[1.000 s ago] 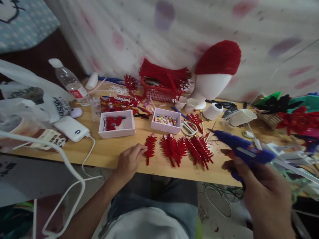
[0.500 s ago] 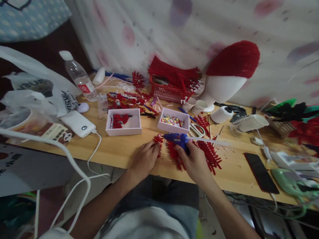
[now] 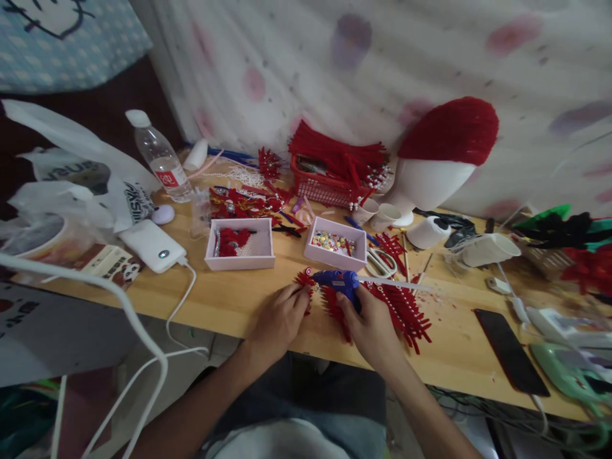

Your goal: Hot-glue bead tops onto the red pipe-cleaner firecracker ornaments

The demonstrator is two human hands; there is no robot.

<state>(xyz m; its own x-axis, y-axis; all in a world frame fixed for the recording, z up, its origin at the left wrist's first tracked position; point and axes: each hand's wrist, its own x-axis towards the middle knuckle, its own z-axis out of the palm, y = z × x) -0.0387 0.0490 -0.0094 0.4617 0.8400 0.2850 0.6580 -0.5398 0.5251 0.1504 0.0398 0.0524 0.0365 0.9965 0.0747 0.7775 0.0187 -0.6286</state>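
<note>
My right hand is wrapped around a blue glue gun, with a long clear glue stick poking out of its back. Its nozzle points left, close to the tip of a small red fuzzy piece with a round bead at its top. My left hand pinches that piece between closed fingers. Under and beside my right hand lie more red fringed pieces, some lined with small pale beads. Part of another red piece shows between the two hands.
Two pale boxes, one with red pieces and small beads, one with coloured beads, stand behind my hands. Scissors, a red basket and a white head form are farther back. A phone lies right, a power bank left.
The camera view has tilted, so everything sits slightly lower in the picture. Both hands keep their holds, and the nozzle stays close to the beaded tip.
</note>
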